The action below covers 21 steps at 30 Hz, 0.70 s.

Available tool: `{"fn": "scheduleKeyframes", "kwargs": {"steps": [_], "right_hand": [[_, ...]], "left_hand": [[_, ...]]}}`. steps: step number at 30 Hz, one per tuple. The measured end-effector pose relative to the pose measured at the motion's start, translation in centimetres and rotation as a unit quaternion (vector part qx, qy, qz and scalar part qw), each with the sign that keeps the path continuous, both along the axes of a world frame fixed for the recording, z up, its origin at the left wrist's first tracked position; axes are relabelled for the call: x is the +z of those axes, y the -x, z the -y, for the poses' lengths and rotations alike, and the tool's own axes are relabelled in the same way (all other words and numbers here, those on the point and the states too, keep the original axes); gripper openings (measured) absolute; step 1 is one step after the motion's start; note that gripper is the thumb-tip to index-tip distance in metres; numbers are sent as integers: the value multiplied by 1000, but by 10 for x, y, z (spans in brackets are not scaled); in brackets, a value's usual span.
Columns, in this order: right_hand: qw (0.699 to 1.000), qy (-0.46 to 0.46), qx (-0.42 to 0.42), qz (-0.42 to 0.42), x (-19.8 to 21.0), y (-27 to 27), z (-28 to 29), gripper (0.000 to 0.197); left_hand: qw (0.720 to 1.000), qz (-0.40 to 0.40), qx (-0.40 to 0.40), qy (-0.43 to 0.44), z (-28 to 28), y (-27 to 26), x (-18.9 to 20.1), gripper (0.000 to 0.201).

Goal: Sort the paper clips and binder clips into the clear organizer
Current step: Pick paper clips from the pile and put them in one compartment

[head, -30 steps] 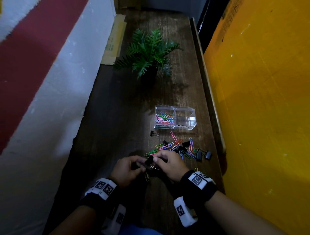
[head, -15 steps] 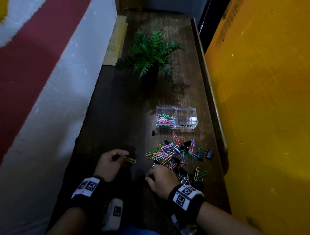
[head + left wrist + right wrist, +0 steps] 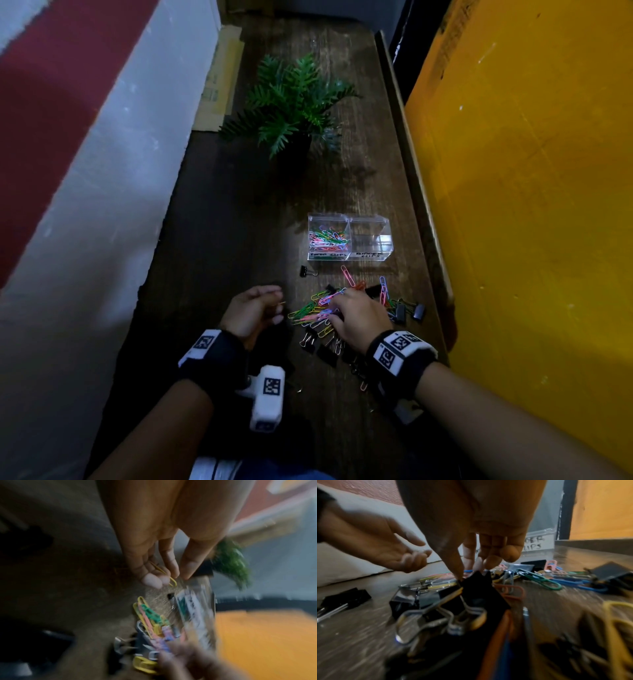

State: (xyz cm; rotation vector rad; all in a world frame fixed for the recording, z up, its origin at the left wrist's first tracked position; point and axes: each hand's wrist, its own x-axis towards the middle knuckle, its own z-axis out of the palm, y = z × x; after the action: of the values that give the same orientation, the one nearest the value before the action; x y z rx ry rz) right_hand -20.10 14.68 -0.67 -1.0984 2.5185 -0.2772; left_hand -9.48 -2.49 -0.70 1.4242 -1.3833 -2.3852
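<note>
On the wooden table stands the clear organizer (image 3: 349, 255). Coloured paper clips (image 3: 328, 238) fill its left compartment, and the right compartment (image 3: 371, 236) looks empty. A mixed pile of paper clips (image 3: 306, 312) and black binder clips (image 3: 419, 310) lies in front of it. My left hand (image 3: 277, 305) hovers left of the pile with a yellow paper clip (image 3: 164, 573) held in its curled fingers. My right hand (image 3: 337, 301) reaches down onto the pile. Its thumb and fingertips (image 3: 458, 574) touch the clips beside a black binder clip (image 3: 477, 588), and I see nothing lifted.
A lone binder clip (image 3: 306, 271) lies left of the organizer's front. A potted fern (image 3: 294, 102) stands farther back. A yellow panel (image 3: 531, 205) and a raised wooden edge (image 3: 411, 171) bound the right side. A white and red wall (image 3: 102, 154) bounds the left.
The hands were together at the pile's near edge, then parted. The left hand carried the yellow clip off to the left. The right hand has moved forward over the pile.
</note>
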Motion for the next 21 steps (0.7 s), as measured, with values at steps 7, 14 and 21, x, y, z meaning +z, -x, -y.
{"fn": "scheduleKeyframes", "kwargs": {"steps": [7,14,21], "right_hand": [[998,27,40,-33,-4,-3,-3,16],[998,63,-11,16,12,6,-5,14],[996,68,-32,44,22,11,-3,14]], "left_hand": [[781,45,-397,480,-16,9,-6,18],[693,77,-501,512,-21,11,-13,24],[715,82,-464,517,-22,10,-14,29]]}}
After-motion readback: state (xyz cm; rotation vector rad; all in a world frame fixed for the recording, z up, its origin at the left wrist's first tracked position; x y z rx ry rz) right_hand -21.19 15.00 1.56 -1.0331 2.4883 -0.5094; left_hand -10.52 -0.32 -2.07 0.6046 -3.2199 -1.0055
